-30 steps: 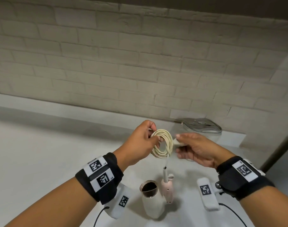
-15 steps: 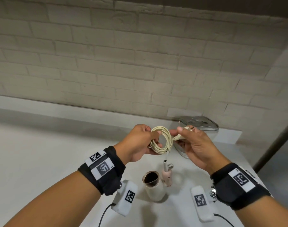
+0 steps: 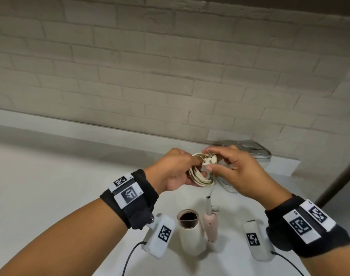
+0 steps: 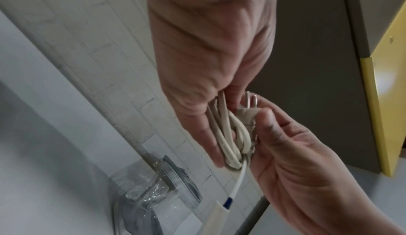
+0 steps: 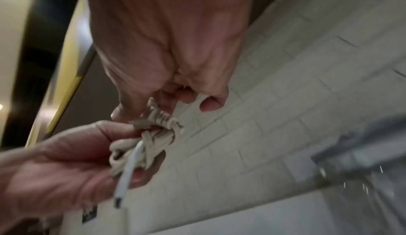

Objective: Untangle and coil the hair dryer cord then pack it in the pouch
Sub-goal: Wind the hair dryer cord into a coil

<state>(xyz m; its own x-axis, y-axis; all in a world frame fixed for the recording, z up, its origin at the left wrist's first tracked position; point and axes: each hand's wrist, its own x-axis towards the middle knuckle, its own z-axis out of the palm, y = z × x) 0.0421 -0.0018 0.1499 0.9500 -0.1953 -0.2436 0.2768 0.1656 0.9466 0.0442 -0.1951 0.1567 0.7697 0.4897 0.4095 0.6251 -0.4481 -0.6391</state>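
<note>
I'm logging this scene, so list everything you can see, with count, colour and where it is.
cord coil: one, cream, held above the counter between both hands
plug: one, cream, two prongs, at the coil's top
hair dryer: one, white with pink handle, lying on the counter
pouch: one, clear with grey trim, by the wall
counter: one, white
brick wall: one, off-white
left hand: grips the coil
right hand: pinches the plug
</note>
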